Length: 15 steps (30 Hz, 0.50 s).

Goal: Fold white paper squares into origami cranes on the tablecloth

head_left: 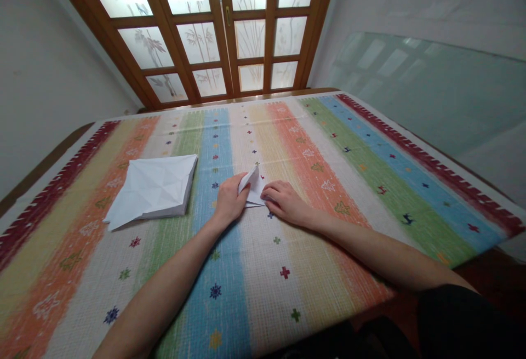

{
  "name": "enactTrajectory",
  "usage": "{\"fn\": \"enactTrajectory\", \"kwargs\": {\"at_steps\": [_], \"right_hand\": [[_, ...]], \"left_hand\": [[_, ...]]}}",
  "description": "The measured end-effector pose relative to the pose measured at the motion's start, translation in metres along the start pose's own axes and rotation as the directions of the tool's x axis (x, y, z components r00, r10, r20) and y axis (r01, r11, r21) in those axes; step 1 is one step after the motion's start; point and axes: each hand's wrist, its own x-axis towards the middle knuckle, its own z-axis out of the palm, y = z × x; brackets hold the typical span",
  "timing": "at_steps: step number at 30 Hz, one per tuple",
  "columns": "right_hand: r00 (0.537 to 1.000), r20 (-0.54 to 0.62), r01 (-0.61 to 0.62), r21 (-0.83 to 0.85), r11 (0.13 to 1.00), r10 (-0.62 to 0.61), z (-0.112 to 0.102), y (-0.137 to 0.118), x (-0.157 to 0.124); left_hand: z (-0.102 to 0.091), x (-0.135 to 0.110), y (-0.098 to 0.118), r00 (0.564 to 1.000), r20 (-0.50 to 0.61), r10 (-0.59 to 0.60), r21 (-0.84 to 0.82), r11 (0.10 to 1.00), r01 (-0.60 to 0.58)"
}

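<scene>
A small folded piece of white paper (255, 188) lies near the middle of the table with one pointed flap raised. My left hand (229, 201) is curled, its fingers pinching that raised flap from the left. My right hand (284, 201) lies palm down on the right, with its fingertips pressed together onto the paper's lower right edge against the cloth. Both forearms reach in from the near edge.
A stack of creased white paper sheets (154, 190) sits to the left of my hands. The table wears a striped, multicoloured cloth (349, 183) with small motifs. Wooden doors with frosted glass (213, 35) stand beyond the far edge; a pale wall runs along the right.
</scene>
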Motion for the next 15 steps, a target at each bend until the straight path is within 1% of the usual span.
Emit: {"fn": "enactTrajectory", "kwargs": {"at_steps": [3, 6, 9, 10, 11, 13, 14, 15], "right_hand": [[0.993, -0.103, -0.045, 0.189, 0.981, 0.065, -0.004, 0.002, 0.004], [0.958, -0.238, -0.067, 0.364, 0.929, 0.162, -0.011, 0.006, 0.017], [0.934, -0.298, -0.061, 0.405, 0.912, 0.195, -0.023, 0.006, 0.036], [0.937, -0.294, -0.056, 0.399, 0.915, 0.186, -0.028, 0.005, 0.043], [0.951, -0.265, -0.043, 0.394, 0.918, 0.159, -0.033, 0.003, 0.049], [0.988, -0.124, -0.031, 0.432, 0.901, 0.093, -0.04, -0.002, 0.06], [0.994, -0.07, -0.038, 0.463, 0.886, 0.08, -0.043, -0.006, 0.064], [0.996, -0.041, -0.046, 0.49, 0.87, 0.076, -0.044, -0.009, 0.067]], "left_hand": [[-0.005, 0.001, 0.001, 0.999, 0.041, -0.005, -0.153, 0.988, 0.011], [-0.01, 0.004, 0.0, 0.991, 0.118, -0.06, -0.34, 0.935, 0.098], [-0.014, 0.007, -0.003, 0.971, 0.217, -0.097, -0.485, 0.853, 0.193], [-0.015, 0.007, -0.003, 0.961, 0.26, -0.095, -0.508, 0.833, 0.22], [-0.017, 0.008, -0.003, 0.949, 0.304, -0.087, -0.516, 0.822, 0.24], [-0.018, 0.009, -0.002, 0.928, 0.369, -0.056, -0.503, 0.827, 0.25], [-0.019, 0.009, -0.001, 0.922, 0.386, -0.036, -0.489, 0.839, 0.238], [-0.019, 0.009, 0.001, 0.92, 0.392, -0.015, -0.472, 0.855, 0.215]]}}
